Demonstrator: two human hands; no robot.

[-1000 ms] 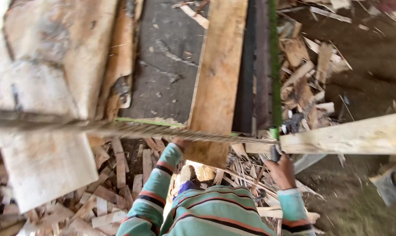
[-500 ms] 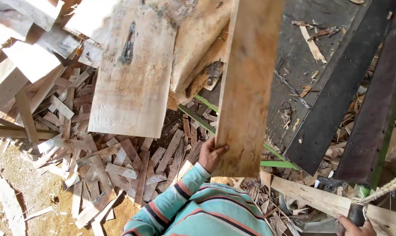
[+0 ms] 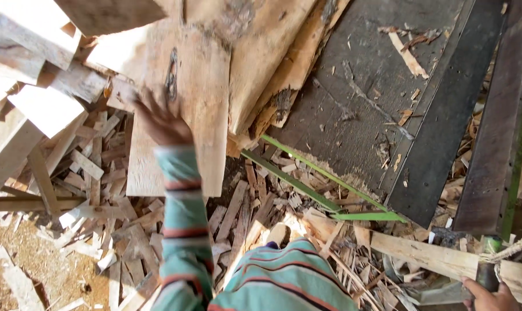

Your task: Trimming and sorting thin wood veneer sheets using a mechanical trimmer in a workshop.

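While our right hand [image 3: 491,296] grips a dark handle [image 3: 486,275], our nearer left hand [image 3: 157,118] lies open-fingered on the flat board [image 3: 186,109], whose long axis runs straight away from us.

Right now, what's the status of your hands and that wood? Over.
Left hand open, on pale plank. Right hand gripping dark handle by roped beam. Offcuts littering ground.

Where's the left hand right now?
In the head view, upper left: the left hand reaches up over a wide pale plank, above the wood scraps on the ground.
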